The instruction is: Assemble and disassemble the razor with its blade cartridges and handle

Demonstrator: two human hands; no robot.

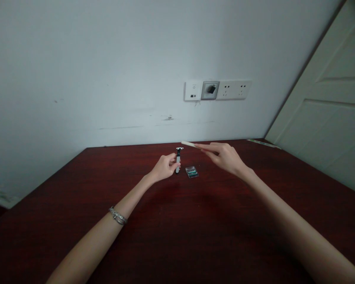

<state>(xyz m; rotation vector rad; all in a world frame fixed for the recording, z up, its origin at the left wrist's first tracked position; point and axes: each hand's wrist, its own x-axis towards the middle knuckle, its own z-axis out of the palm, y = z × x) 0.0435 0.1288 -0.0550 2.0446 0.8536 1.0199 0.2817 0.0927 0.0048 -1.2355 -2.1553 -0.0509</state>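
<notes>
My left hand (pixel 165 167) is closed around the grey and black handle of a razor (pixel 178 159), held upright with its T-shaped head on top. In my right hand (pixel 223 156) a thin, pale, stick-like thing (pixel 188 144) is pinched between the fingers. It points left, and its tip lies just above and to the right of the razor head, seemingly apart from it. Below and between the hands, a small clear case (pixel 192 172) with blue-green pieces inside lies on the dark red table (pixel 165 228).
A pale wall (pixel 121 71) stands behind the table, with a row of sockets (pixel 232 90) and a black plug (pixel 212 89). To the right is a white panelled door (pixel 328 98). A thin pale strip (pixel 263 143) lies at the table's back right edge.
</notes>
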